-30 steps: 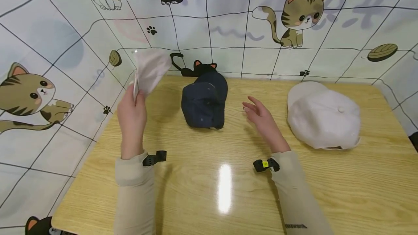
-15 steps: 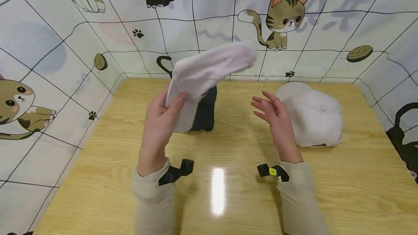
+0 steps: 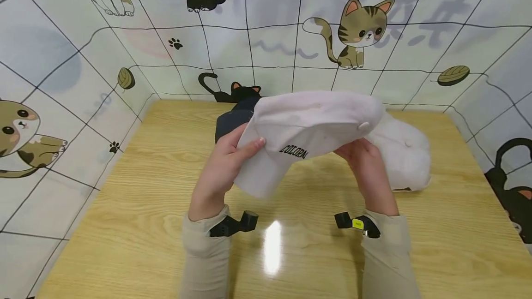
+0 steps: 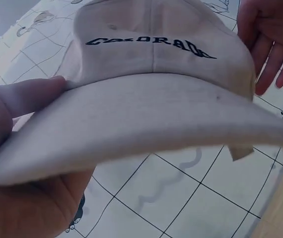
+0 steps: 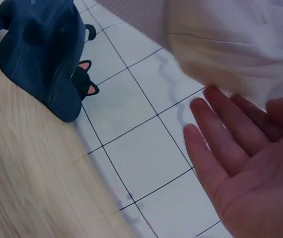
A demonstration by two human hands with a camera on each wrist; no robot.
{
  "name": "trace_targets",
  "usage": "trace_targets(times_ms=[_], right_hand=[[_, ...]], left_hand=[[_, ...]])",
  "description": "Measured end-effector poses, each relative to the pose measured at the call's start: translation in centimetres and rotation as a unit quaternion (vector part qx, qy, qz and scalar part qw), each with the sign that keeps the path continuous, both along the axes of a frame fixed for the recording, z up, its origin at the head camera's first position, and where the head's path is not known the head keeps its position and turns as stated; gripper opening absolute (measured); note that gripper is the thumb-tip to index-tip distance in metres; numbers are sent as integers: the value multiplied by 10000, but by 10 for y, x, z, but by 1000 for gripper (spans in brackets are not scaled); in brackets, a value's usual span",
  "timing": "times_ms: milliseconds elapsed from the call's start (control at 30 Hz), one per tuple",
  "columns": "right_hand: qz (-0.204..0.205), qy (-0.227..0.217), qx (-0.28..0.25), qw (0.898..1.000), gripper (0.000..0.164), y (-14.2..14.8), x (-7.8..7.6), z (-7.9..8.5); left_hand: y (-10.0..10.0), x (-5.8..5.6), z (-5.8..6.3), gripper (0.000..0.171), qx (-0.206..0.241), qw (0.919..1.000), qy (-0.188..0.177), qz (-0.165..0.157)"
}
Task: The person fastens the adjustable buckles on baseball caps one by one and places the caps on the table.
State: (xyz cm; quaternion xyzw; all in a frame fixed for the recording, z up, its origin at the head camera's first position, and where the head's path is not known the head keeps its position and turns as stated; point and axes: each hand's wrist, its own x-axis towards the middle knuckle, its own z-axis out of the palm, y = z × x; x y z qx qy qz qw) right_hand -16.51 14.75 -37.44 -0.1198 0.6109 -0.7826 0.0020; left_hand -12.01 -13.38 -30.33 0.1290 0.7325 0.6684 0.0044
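My left hand [image 3: 218,170] grips a white baseball cap [image 3: 316,116] at the side of its brim, thumb on top and fingers beneath. In the left wrist view the front of the cap carries dark lettering reading COLORADO, and the curved brim faces the camera. The cap is held up over the table, tilted. My right hand [image 3: 370,170] is at the crown's far side, partly behind it in the head view. Its fingers [image 5: 226,129] are nearly straight, with the fingertips right at the cap's edge in the right wrist view.
A navy baseball cap [image 3: 232,123] lies on the wooden table [image 3: 137,197] at the back, partly hidden by the left hand and held cap. Another white cap [image 3: 409,160] rests to the right, behind the right hand. Cat-patterned cloth walls [image 3: 274,45] border the table.
The left hand has brought the white cap from the left to the middle and turned its front into view. The right hand has moved up to the crown.
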Motion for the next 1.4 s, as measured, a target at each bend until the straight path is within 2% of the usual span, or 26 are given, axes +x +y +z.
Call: trace_targets(times_ms=[67,167,267,367,467,533,600,700,767,833,867,967,1000,1067,1200,1267,1300,1367,1400], right_hand=[[-143,-202,33,9997,31,2,0,-6],[-631,-439,-90,9970,26,5,-1,-9],[-1083,-492,-210,9927,29,8,1,-3],[-1212,-168,50,9925,35,10,5,14],[-1159,318,1050,9872,36,11,14,34],[-1095,661,2043,9705,35,10,21,44],[-849,1133,2905,9463,38,9,25,48],[-176,1603,3790,9112,49,4,25,48],[374,1627,4100,8967,55,-3,23,46],[794,1442,4400,8828,63,-9,23,42],[955,1337,4475,8791,67,-12,23,39],[1286,1089,4468,8786,73,-18,23,33],[1351,1070,4431,8798,71,-20,23,31],[1438,1002,4381,8817,58,-21,24,28],[1379,1195,4534,8725,27,-20,25,24],[1269,1297,4573,8706,21,-18,24,22],[1179,1370,4602,8692,20,-17,24,22],[945,1354,4510,8771,20,-13,23,22],[793,1306,4438,8830,20,-11,22,22]], left_hand=[[0,0,-3,27,-131,9998,-170,-45],[-1,0,-4,26,-414,9984,-381,-77],[-4,3,-5,21,-1131,9926,-383,-204],[-2,6,-3,11,-2131,9764,3,-352],[5,7,-4,8,-2964,9527,534,-411],[11,8,-4,5,-3362,9379,719,-457],[15,9,-5,3,-3660,9249,881,-531],[19,7,-4,12,-3881,9137,1003,-674],[20,6,-4,15,-3908,9112,1071,-742],[21,5,-6,15,-3918,9098,1101,-811],[21,5,-7,15,-3934,9087,1125,-833],[23,4,-10,16,-3983,9052,1222,-838],[23,3,-11,17,-4008,9036,1279,-809],[25,3,-13,21,-4066,8994,1446,-695],[28,2,-16,22,-4114,8948,1675,-449],[29,3,-16,18,-4071,8976,1653,-341],[30,3,-17,15,-3996,9019,1615,-295],[30,2,-17,12,-3718,9167,1451,-183],[29,2,-16,12,-3514,9267,1324,-117]])
